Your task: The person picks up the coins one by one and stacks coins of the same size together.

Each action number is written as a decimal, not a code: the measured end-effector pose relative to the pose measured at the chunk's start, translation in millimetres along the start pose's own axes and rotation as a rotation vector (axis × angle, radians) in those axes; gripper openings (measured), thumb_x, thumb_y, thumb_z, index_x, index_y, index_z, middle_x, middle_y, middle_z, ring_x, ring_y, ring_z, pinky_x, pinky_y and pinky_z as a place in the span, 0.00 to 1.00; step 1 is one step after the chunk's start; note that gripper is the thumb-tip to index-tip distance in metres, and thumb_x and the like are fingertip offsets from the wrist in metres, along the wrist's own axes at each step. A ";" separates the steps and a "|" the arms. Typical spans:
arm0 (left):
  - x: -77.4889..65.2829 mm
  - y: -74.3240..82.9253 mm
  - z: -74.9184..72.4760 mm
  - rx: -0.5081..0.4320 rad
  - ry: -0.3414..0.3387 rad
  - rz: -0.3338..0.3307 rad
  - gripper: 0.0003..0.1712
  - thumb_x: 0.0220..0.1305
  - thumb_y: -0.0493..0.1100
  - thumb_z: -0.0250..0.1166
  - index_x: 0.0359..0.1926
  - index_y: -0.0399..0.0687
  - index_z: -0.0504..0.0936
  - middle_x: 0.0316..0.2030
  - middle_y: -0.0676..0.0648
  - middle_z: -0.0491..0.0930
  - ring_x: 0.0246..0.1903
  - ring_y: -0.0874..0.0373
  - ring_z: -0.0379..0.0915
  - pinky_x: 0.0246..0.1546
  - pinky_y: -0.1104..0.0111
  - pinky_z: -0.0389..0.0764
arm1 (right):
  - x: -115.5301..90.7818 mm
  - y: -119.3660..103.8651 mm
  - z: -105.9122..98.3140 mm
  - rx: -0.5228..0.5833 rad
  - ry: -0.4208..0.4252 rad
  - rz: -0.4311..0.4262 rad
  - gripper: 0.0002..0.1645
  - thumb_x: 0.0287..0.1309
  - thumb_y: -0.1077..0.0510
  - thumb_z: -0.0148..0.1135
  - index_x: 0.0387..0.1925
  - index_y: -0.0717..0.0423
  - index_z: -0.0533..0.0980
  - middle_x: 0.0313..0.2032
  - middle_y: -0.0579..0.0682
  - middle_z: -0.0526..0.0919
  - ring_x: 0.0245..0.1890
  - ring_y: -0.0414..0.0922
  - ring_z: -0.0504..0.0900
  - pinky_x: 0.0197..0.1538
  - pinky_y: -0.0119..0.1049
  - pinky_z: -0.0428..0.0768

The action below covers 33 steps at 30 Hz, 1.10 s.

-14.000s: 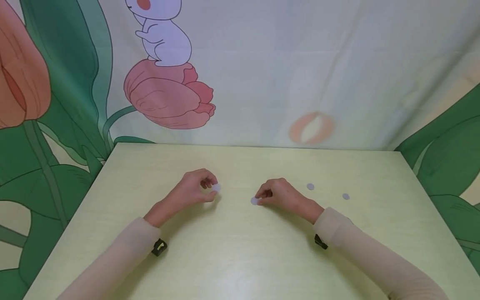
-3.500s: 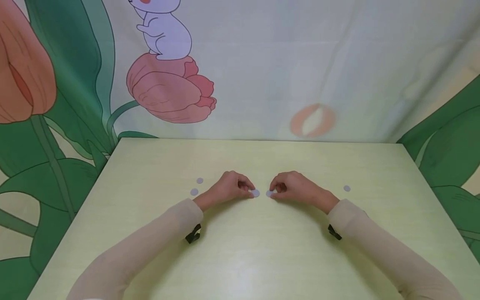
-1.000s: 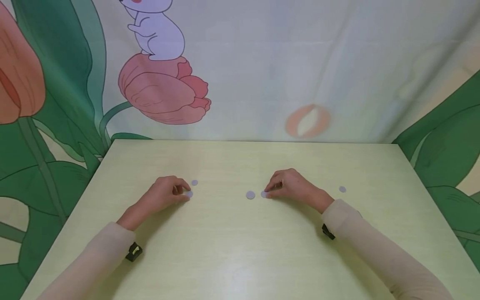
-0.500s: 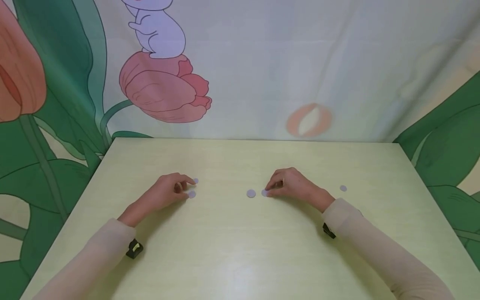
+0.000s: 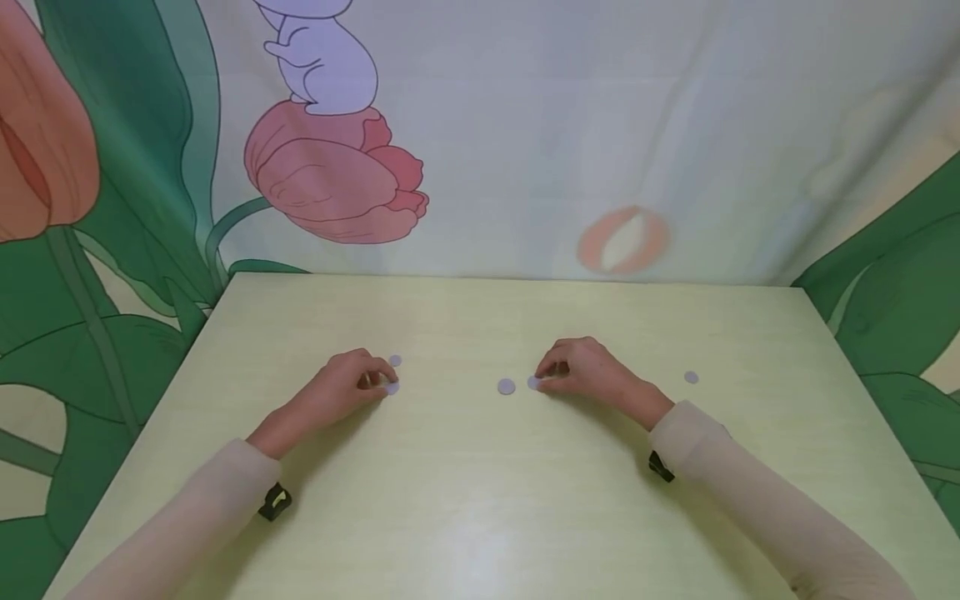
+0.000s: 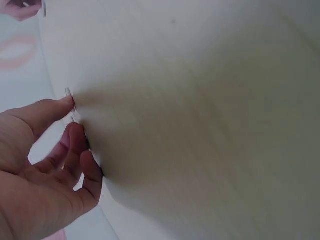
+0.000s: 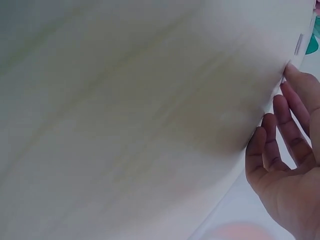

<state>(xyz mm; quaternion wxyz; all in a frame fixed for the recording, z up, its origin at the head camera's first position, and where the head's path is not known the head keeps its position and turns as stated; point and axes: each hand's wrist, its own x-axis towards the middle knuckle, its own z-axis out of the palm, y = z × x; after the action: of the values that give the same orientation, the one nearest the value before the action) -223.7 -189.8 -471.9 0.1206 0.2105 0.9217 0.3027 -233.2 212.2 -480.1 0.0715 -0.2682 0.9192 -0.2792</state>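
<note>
Several small, flat, pale grey coin-like discs lie on the table. My left hand [image 5: 347, 385] has its thumb and index finger at opposite edges of the near-left disc [image 5: 392, 388], pinching it against the tabletop. Just behind it lies the far-left disc [image 5: 395, 360], close to the knuckles. My right hand [image 5: 583, 367] pinches another disc [image 5: 534, 382] near the middle of the table. A larger-looking middle disc [image 5: 506, 387] sits a little left of that one, untouched. In the left wrist view the thumb [image 6: 64, 104] meets a thin disc edge.
One more disc [image 5: 691, 377] lies alone to the right, beyond the right wrist. The pale wooden table [image 5: 480, 492] ends at the back against a printed curtain [image 5: 510, 142]. A black wrist camera [image 5: 276, 502] hangs under the left sleeve.
The left hand has gone from the middle disc back to the left pair; its index finger shifted from the far-left disc to the near one. The right hand has stayed at its disc lately.
</note>
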 end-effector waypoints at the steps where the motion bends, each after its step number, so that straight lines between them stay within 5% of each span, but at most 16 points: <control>1: -0.6 -1.1 -0.4 -0.011 -0.003 0.000 0.11 0.65 0.35 0.70 0.49 0.42 0.85 0.37 0.45 0.78 0.36 0.53 0.73 0.39 0.63 0.76 | -0.2 0.2 0.6 0.003 -0.002 0.002 0.07 0.58 0.51 0.75 0.38 0.47 0.88 0.36 0.38 0.84 0.37 0.38 0.81 0.45 0.34 0.80; 12: -3.4 -3.7 3.6 -0.040 0.039 -0.077 0.15 0.61 0.41 0.75 0.46 0.40 0.83 0.37 0.44 0.78 0.38 0.51 0.72 0.41 0.62 0.76 | -0.2 -0.5 2.2 0.034 -0.003 -0.032 0.09 0.59 0.55 0.74 0.43 0.49 0.88 0.37 0.42 0.84 0.38 0.40 0.80 0.47 0.36 0.81; 19: -2.8 4.3 7.7 0.040 0.077 -0.069 0.13 0.63 0.42 0.74 0.43 0.37 0.84 0.35 0.45 0.78 0.36 0.51 0.72 0.40 0.61 0.76 | 0.9 0.9 3.1 0.017 -0.008 -0.034 0.08 0.60 0.54 0.74 0.42 0.47 0.88 0.36 0.40 0.83 0.37 0.39 0.79 0.45 0.35 0.80; 33: 2.7 9.6 7.3 0.030 0.072 -0.087 0.10 0.63 0.40 0.72 0.39 0.36 0.84 0.33 0.45 0.78 0.34 0.53 0.71 0.37 0.64 0.75 | -0.2 3.4 0.9 0.018 -0.019 -0.028 0.07 0.60 0.54 0.74 0.41 0.46 0.88 0.36 0.39 0.83 0.37 0.38 0.79 0.44 0.34 0.79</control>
<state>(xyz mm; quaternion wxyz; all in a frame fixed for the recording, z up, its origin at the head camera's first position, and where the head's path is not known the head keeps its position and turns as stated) -220.5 -177.9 -472.1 0.0973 0.1608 0.9382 0.2904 -234.3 214.3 -482.8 0.0785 -0.2831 0.9122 -0.2857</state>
